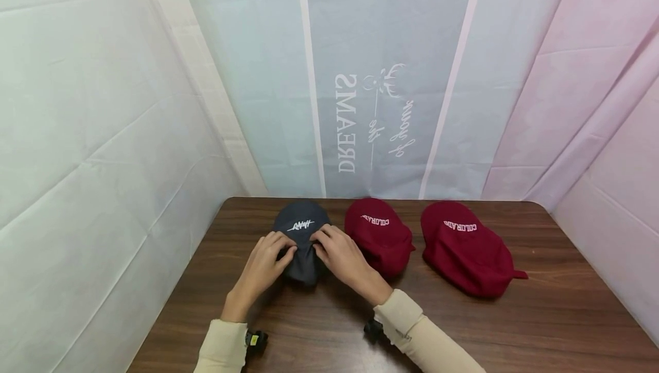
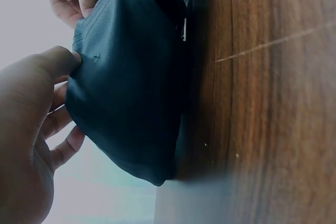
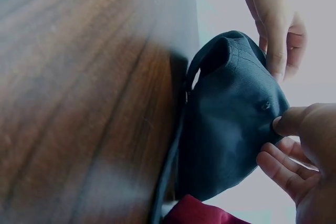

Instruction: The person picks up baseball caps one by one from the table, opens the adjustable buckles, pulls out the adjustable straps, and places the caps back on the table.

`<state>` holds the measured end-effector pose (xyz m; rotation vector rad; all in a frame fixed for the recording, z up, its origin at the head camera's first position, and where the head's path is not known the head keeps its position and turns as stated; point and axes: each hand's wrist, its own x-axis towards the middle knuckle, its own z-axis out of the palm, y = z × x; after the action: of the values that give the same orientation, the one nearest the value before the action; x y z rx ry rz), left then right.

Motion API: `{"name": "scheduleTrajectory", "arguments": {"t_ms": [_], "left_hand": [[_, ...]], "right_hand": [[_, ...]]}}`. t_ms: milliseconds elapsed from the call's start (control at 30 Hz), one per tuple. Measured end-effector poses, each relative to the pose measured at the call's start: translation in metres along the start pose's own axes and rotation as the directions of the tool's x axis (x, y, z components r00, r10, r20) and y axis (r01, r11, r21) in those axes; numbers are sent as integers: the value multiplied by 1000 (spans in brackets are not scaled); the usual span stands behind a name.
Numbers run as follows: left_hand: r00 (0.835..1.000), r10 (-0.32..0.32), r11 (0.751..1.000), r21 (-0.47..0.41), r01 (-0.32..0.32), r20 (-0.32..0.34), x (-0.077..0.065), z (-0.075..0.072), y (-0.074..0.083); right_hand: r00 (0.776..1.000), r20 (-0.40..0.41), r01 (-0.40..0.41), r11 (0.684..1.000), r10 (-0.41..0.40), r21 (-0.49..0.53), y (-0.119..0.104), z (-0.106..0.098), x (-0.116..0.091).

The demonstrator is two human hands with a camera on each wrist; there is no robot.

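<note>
Pale cloth hangings [image 1: 247, 30], printed with white lettering [image 1: 346, 124] that includes the word DREAMS, rise behind a dark wood-grain table [image 1: 319, 338]. On it, toward the person's right, lies a crimson cap [image 1: 468, 258] marked COLORADO, its crown slumped to one side; a second crimson cap [image 1: 378, 241] with like lettering sits between it and a dark blue-grey cap [image 1: 304, 264]. That dark cap rests on the table in front of the person, directly between and below two working hands, its lower edge against the wood. The left hand [image 1: 265, 261] pinches the crown on one side and the right hand [image 1: 342, 253] on the other, fabric caught between thumb and fingers in each. Thumbs press the near face, fingers reach behind; the cap extends past the fingertips toward the hangings and back toward the person. Cream sleeves [image 1: 432, 338] end above small black wrist devices [image 1: 256, 340]. White script [image 1: 300, 225] crosses the dark cap beyond the fingertips, and a tiny eyelet [image 3: 266, 105] shows beside the right thumb.
</note>
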<state>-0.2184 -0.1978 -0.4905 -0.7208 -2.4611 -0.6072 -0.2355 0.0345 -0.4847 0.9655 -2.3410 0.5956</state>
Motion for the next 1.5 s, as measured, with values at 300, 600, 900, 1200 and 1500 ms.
{"name": "scheduleTrajectory", "arguments": {"t_ms": [300, 600, 900, 1200, 1500], "left_hand": [[996, 65, 996, -52, -68, -59, 7, -3, 2], [986, 96, 992, -68, -106, -134, 15, -9, 7], [981, 107, 986, -108, -125, -159, 23, -17, 10], [978, 95, 983, -136, -121, -185, 29, -24, 16], [966, 124, 979, -129, -156, -228, 29, -26, 22]], "right_hand": [[999, -43, 19, 1000, -18, 23, 2, -11, 6], [997, -73, 24, 999, -22, 24, 3, -21, 13], [995, -98, 22, 999, -19, 35, 1, -35, 19], [994, -113, 5, 997, 4, 79, 0, -47, 25], [993, -107, -46, 993, 57, 106, 2, -52, 27]]}}
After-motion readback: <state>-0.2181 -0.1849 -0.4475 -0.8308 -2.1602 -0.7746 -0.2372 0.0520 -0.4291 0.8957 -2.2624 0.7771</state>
